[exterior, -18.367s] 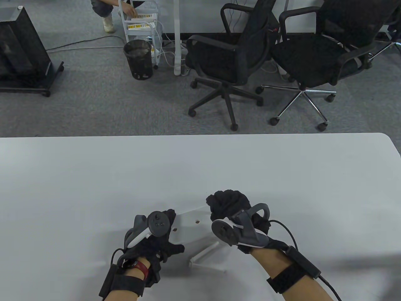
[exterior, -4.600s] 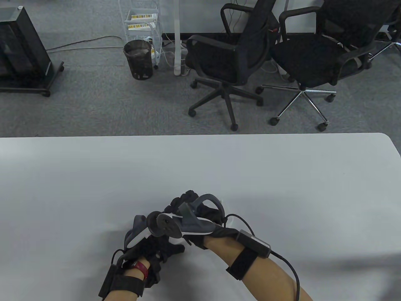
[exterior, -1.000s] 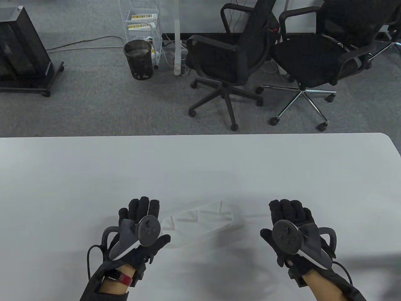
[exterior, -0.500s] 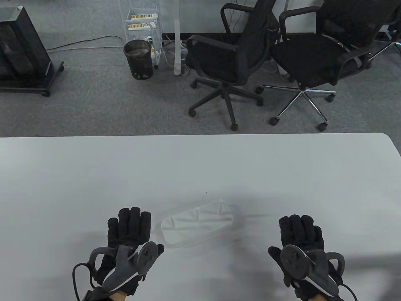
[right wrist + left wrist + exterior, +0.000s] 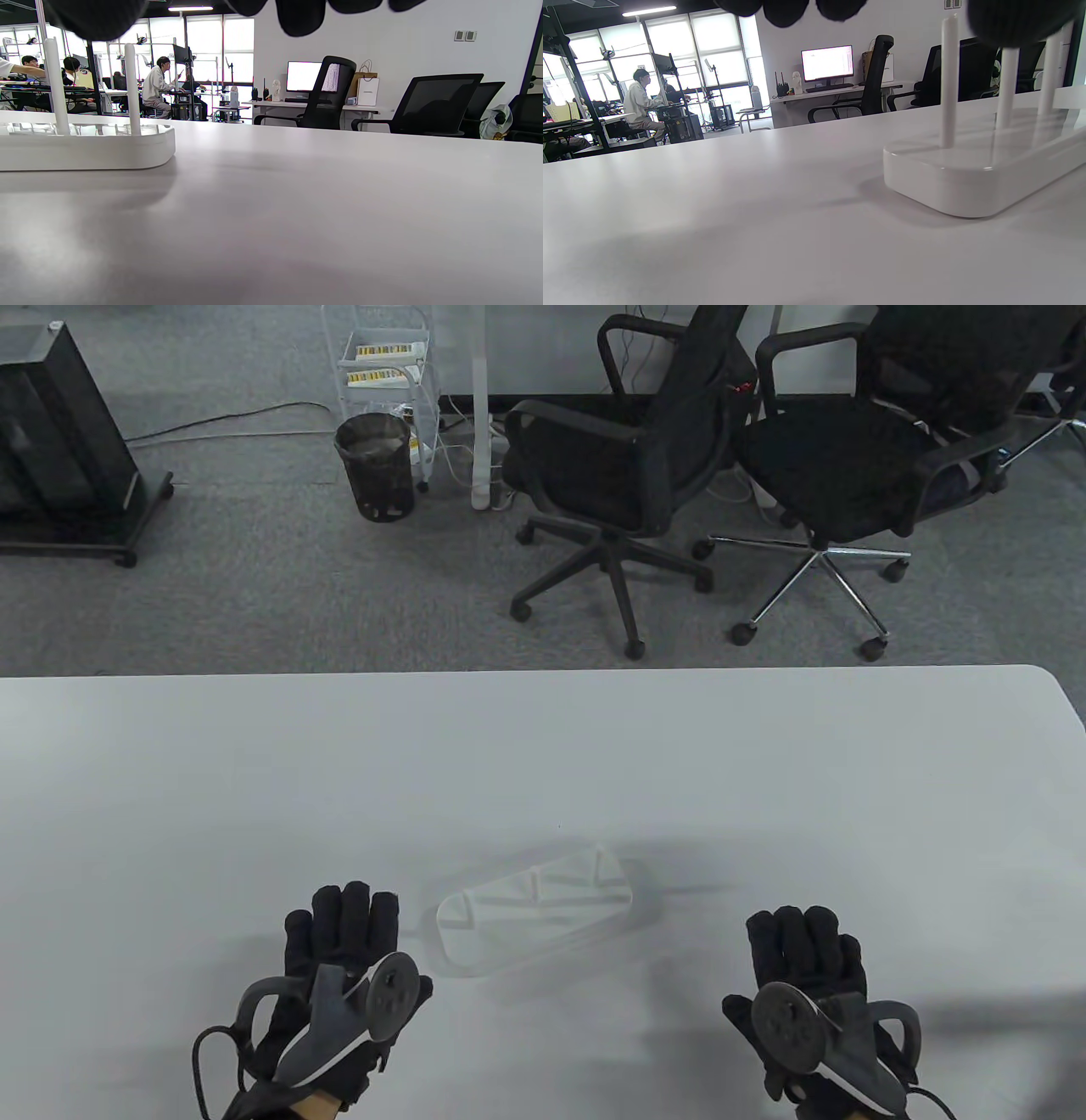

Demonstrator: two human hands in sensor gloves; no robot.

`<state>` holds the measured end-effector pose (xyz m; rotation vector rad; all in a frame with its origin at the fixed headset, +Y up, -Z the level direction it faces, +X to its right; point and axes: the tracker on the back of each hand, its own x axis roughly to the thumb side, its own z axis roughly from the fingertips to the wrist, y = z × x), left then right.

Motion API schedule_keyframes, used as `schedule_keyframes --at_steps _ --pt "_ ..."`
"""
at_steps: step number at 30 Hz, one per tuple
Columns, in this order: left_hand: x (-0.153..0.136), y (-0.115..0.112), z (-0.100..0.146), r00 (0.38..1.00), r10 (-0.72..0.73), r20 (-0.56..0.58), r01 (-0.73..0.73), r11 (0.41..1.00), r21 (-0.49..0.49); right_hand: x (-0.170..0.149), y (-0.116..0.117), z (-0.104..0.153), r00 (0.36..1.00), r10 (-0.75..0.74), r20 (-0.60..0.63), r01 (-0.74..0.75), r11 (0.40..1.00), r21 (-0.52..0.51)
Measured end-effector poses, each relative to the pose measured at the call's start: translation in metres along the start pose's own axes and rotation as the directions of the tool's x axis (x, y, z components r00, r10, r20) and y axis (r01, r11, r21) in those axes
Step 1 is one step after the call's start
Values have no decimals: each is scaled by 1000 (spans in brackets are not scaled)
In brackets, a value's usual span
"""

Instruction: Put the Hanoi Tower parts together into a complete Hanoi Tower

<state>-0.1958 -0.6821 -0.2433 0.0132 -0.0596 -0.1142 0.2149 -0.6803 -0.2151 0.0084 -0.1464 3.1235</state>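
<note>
The white Hanoi Tower base (image 5: pixel 534 920) stands on the table between my hands, with three white pegs (image 5: pixel 536 884) upright in it. In the left wrist view the base (image 5: pixel 980 178) is at the right with its pegs (image 5: pixel 949 80) standing. In the right wrist view the base (image 5: pixel 85 148) is at the left with two pegs (image 5: pixel 132 89) showing. My left hand (image 5: pixel 344 937) lies flat and empty to the left of the base. My right hand (image 5: pixel 806 950) lies flat and empty well to its right. No discs are in view.
The grey table (image 5: pixel 543 755) runs wide behind the base, its far edge at mid-frame. Two black office chairs (image 5: pixel 628 475) and a bin (image 5: pixel 375 466) stand on the floor beyond it.
Both hands have drawn back toward me, away from the base, over the last second. The base with its pegs has stayed where it stands.
</note>
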Motion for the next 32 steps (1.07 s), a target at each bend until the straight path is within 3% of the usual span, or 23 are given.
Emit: schedule_keyframes --at_steps 15,32 --pt "-8 2 4 998 -5 -58 7 1000 26 6 11 8 995 101 4 -100 995 -27" --pt "-10 -3 1 998 -4 -55 4 1000 3 8 11 8 998 61 28 -61 998 -16"
